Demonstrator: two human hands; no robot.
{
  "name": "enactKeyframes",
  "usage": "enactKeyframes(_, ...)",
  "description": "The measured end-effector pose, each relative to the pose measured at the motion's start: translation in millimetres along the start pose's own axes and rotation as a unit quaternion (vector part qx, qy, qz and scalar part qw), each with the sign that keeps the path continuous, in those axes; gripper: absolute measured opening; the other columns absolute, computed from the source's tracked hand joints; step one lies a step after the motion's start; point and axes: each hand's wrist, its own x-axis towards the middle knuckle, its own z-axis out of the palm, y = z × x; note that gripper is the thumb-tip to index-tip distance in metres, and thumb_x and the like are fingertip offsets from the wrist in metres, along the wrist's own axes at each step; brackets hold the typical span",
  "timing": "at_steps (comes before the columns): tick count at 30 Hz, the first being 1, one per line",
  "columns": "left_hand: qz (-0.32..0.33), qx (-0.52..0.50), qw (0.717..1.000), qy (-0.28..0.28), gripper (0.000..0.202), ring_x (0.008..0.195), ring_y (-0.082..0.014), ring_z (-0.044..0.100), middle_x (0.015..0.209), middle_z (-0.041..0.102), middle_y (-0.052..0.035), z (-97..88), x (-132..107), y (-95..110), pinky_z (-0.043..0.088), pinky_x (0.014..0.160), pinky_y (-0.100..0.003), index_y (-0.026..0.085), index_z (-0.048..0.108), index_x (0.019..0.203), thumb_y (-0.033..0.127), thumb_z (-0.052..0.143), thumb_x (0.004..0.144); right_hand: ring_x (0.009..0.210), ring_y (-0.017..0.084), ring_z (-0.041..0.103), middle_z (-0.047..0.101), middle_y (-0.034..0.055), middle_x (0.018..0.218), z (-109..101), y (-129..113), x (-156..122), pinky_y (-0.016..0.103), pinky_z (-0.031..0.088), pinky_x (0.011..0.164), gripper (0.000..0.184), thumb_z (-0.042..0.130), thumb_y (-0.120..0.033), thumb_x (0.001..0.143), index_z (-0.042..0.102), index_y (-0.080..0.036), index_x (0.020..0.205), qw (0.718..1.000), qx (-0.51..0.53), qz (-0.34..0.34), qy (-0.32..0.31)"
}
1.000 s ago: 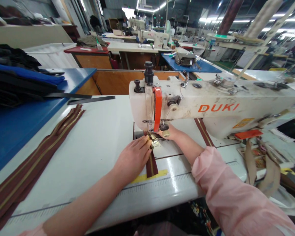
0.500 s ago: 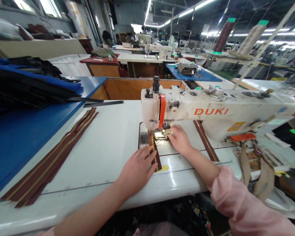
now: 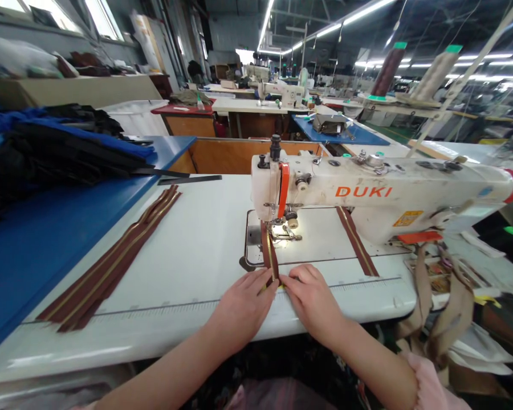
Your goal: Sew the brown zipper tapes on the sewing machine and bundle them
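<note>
One brown zipper strip (image 3: 269, 253), brass teeth

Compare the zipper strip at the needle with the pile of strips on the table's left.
The zipper strip is single; the pile of strips holds several, overlapping. The zipper strip lies under the sewing machine foot, its near end touched by the left hand and right hand; the pile of strips lies apart from both. The zipper strip runs nearly straight toward the person; the pile slants. Both are brown with gold teeth.
</note>
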Motion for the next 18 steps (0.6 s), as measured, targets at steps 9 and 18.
enactKeyframes(9, 0.024, -0.028, 0.999, 0.015, 0.028, 0.110, -0.0236, 0.058, 0.117, 0.063, -0.0144, -6.8, -2.5, -1.0, 0.051, 0.095, -0.042, 0.013, 0.061, 0.111, 0.017, 0.042, 0.092, 0.083, 0.019, 0.048, 0.059, 0.0052, 0.084, 2.3, 1.4, -2.0, 0.033, 0.040, 0.075, 0.020, 0.050, -0.019, 0.091, 0.066, -0.019, 0.103, 1.000, 0.010, -0.017, 0.020)
enactKeyframes(18, 0.026, -0.027, 0.999, 0.007, 0.028, 0.113, -0.0248, 0.057, 0.121, 0.061, -0.0138, -7.6, -5.0, -2.2, 0.051, 0.095, -0.041, 0.014, 0.061, 0.112, 0.018, 0.043, 0.091, 0.087, 0.022, 0.047, 0.058, 0.0060, 0.082, 3.0, -1.5, -4.1, 0.039, 0.038, 0.087, 0.014, 0.054, -0.017, 0.088, 0.063, -0.017, 0.098, 0.990, -0.118, -0.075, 0.003)
